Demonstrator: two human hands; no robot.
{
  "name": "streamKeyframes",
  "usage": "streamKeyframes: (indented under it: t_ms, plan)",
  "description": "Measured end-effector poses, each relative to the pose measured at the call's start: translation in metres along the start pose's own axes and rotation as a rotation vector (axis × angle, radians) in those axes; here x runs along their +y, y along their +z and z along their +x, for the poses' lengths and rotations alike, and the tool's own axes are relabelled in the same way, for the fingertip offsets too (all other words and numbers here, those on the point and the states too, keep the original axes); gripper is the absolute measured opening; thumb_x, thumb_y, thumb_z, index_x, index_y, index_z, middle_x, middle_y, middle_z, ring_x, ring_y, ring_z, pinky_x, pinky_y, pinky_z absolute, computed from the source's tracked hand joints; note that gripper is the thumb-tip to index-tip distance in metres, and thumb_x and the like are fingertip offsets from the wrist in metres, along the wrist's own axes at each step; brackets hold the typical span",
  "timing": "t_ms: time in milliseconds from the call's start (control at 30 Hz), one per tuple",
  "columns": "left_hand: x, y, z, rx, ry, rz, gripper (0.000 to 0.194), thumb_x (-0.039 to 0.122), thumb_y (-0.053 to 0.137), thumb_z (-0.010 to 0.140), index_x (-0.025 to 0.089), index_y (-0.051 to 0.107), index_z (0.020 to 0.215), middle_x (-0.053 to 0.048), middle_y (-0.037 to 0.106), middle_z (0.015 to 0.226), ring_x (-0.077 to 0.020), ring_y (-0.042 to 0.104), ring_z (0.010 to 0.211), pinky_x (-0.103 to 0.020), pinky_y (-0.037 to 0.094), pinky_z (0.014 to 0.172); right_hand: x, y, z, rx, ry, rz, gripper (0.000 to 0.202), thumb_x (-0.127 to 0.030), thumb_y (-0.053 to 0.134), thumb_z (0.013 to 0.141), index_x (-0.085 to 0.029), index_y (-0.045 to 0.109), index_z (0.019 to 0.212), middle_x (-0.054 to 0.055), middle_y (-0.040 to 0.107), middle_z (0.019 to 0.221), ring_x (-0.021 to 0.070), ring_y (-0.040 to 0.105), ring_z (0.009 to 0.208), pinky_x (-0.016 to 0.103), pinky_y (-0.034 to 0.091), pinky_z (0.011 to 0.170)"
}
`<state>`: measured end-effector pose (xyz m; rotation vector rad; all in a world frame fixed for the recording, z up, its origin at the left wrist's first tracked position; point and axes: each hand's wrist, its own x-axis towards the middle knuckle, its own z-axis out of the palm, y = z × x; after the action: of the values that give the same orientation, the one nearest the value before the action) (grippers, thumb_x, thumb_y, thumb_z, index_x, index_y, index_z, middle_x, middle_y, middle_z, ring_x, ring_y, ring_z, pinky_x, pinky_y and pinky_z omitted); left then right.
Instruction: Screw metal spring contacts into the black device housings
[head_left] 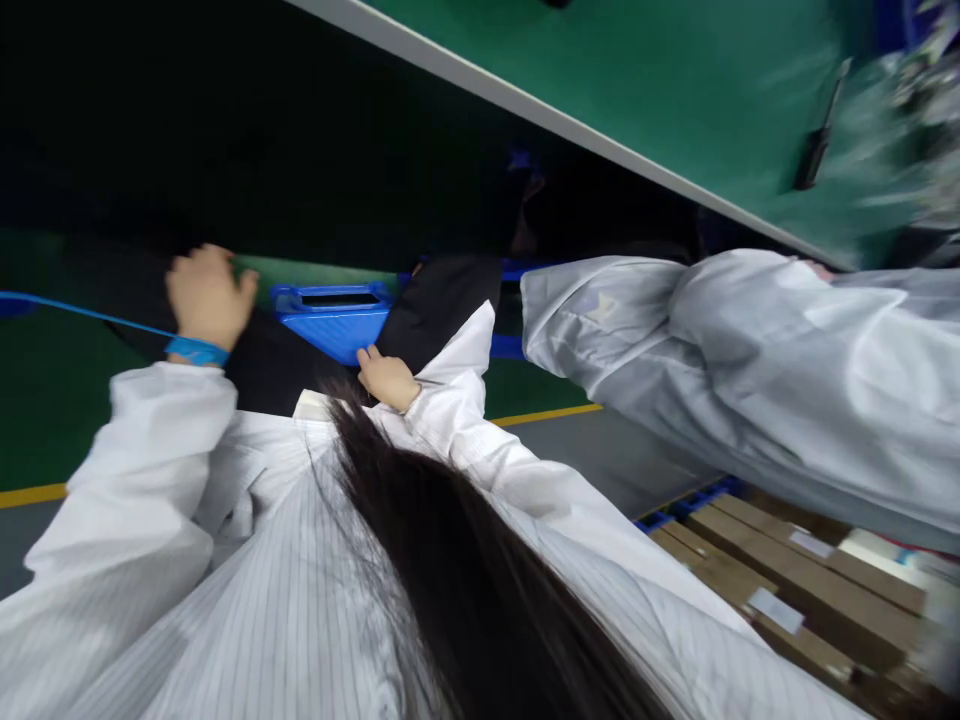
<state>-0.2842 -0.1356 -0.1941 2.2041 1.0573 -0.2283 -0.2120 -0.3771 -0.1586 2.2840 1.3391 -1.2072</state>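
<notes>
My left hand (211,300), with a blue band (196,350) round its wrist, rests over my dark-clothed leg (274,360) at the left. Its fingers are apart and nothing shows in them. A blue cord runs from the band to the left edge. My right hand (388,379) touches the near edge of a blue plastic stool (337,325) between my legs. Its fingers lie close together at that edge, and their grip cannot be made out clearly.
A green worktop (637,80) with a pale edge (525,100) crosses above; a dark-handled tool (817,145) lies on it. A person in a pale smock (750,350) sits close at the right. Cardboard boxes (810,580) stand behind, lower right.
</notes>
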Motion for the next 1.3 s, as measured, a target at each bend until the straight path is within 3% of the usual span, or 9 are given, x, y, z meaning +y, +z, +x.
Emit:
streamKeyframes:
  t_ms: [100,200,267,367,533,733,933,1100,1300]
  plan:
    - [0.036,0.051,-0.021,-0.189,0.08,0.13,0.054,0.05,0.058,0.086,0.01,0.058,0.121,-0.027,0.059,0.125,-0.0472,0.05,0.122,-0.063,0.034,0.102,-0.001,-0.01,0.031,0.097,0.089,-0.006,0.035,-0.02,0.024,0.1,-0.011,0.039,0.13,0.022,0.042,0.138,0.0211,0.064,0.102,0.03,0.054,0.078]
    - [0.052,0.09,-0.03,-0.147,0.124,0.141,0.049,0.051,0.044,0.092,0.01,0.062,0.112,-0.028,0.059,0.126,-0.0457,0.048,0.126,-0.06,0.027,0.107,0.001,-0.021,0.06,0.168,0.161,-0.016,0.039,-0.019,0.013,0.101,-0.011,0.036,0.132,0.025,0.037,0.141,0.0203,0.062,0.107,0.028,0.054,0.079]
    - [0.049,0.1,-0.028,-0.138,0.138,0.155,0.049,0.046,0.035,0.096,0.009,0.064,0.107,-0.027,0.062,0.12,-0.0433,0.052,0.122,-0.057,0.03,0.105,0.002,-0.026,0.074,0.182,0.173,-0.019,0.042,-0.018,0.008,0.101,-0.012,0.037,0.131,0.024,0.04,0.138,0.0189,0.063,0.103,0.028,0.053,0.079]
    - [0.039,0.097,-0.023,-0.167,0.157,0.194,0.043,0.039,0.034,0.099,0.01,0.066,0.104,-0.022,0.065,0.113,-0.0359,0.056,0.117,-0.052,0.038,0.101,-0.003,-0.029,0.084,0.182,0.139,-0.011,0.039,-0.019,0.013,0.102,-0.013,0.042,0.127,0.021,0.048,0.128,0.0184,0.063,0.101,0.027,0.051,0.079]
    - [0.031,0.087,-0.028,-0.196,0.143,0.28,0.03,0.04,0.056,0.097,0.015,0.063,0.112,-0.01,0.062,0.118,-0.0218,0.059,0.11,-0.045,0.048,0.099,-0.017,-0.025,0.086,0.219,0.059,0.012,0.038,-0.016,0.018,0.101,-0.009,0.047,0.124,0.023,0.051,0.123,0.0242,0.054,0.11,0.028,0.048,0.078]
    - [0.032,0.084,-0.036,-0.214,0.163,0.33,0.026,0.036,0.057,0.097,0.017,0.063,0.113,-0.012,0.061,0.121,-0.0208,0.06,0.109,-0.038,0.052,0.095,-0.015,-0.024,0.087,0.281,-0.046,0.024,0.034,-0.018,0.026,0.101,-0.008,0.054,0.119,0.022,0.053,0.121,0.0271,0.046,0.118,0.034,0.045,0.085]
    - [0.037,0.092,-0.039,-0.216,0.155,0.287,0.025,0.035,0.058,0.097,0.017,0.063,0.114,-0.011,0.062,0.119,-0.0211,0.061,0.108,-0.041,0.053,0.094,0.004,-0.017,0.09,0.286,-0.123,-0.011,0.034,-0.037,0.052,0.097,-0.014,0.055,0.122,0.009,0.055,0.124,0.0217,0.052,0.116,0.042,0.047,0.099]
    - [0.038,0.098,-0.043,-0.233,0.102,0.246,0.031,0.036,0.06,0.095,0.012,0.061,0.115,-0.01,0.062,0.117,-0.0224,0.061,0.108,-0.044,0.053,0.094,0.012,-0.013,0.096,0.248,-0.147,0.036,0.036,-0.041,0.054,0.096,-0.015,0.057,0.122,0.009,0.056,0.123,0.0209,0.055,0.113,0.042,0.049,0.097]
    - [0.043,0.088,-0.038,-0.258,0.096,0.157,0.029,0.036,0.059,0.096,0.013,0.062,0.113,-0.01,0.063,0.115,-0.0211,0.062,0.105,-0.043,0.053,0.094,0.009,-0.022,0.096,0.235,-0.12,0.209,0.035,-0.04,0.057,0.095,-0.015,0.059,0.12,0.009,0.057,0.125,0.0214,0.055,0.116,0.045,0.048,0.101]
